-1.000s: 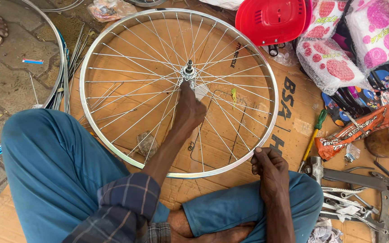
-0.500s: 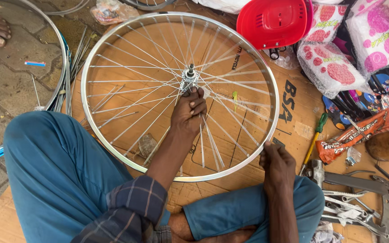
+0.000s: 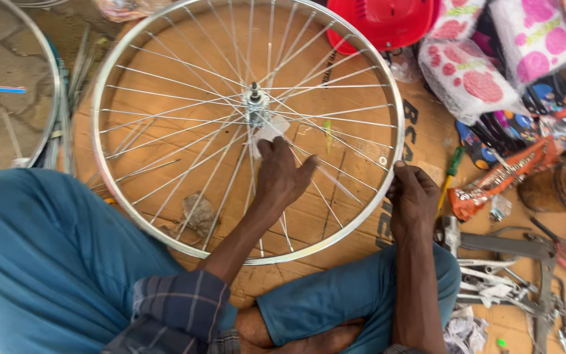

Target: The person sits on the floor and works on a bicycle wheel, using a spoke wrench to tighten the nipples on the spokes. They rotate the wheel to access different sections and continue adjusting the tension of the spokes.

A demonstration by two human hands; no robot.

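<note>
A silver bicycle wheel rim [image 3: 165, 229] with thin steel spokes [image 3: 185, 111] lies flat on brown cardboard in front of my crossed legs. Its hub [image 3: 255, 105] stands at the middle. My left hand [image 3: 283, 177] reaches in among the spokes just below the hub, fingertips pinched on spokes beside a pale scrap. My right hand [image 3: 414, 196] grips the rim at its right side, thumb on top. My blue trousers [image 3: 47, 262] pass under the rim's near-left edge.
A second rim [image 3: 52, 98] and loose spokes [image 3: 76, 78] lie at the left. A red plastic piece [image 3: 388, 19], pink-patterned packages [image 3: 466, 72], an orange packet [image 3: 499, 177], a green-handled screwdriver [image 3: 450, 172] and metal wrenches [image 3: 512, 262] crowd the right side.
My right hand has slid up the rim from its near edge to its right side. The left hand has stayed by the hub, shifting slightly among the spokes.
</note>
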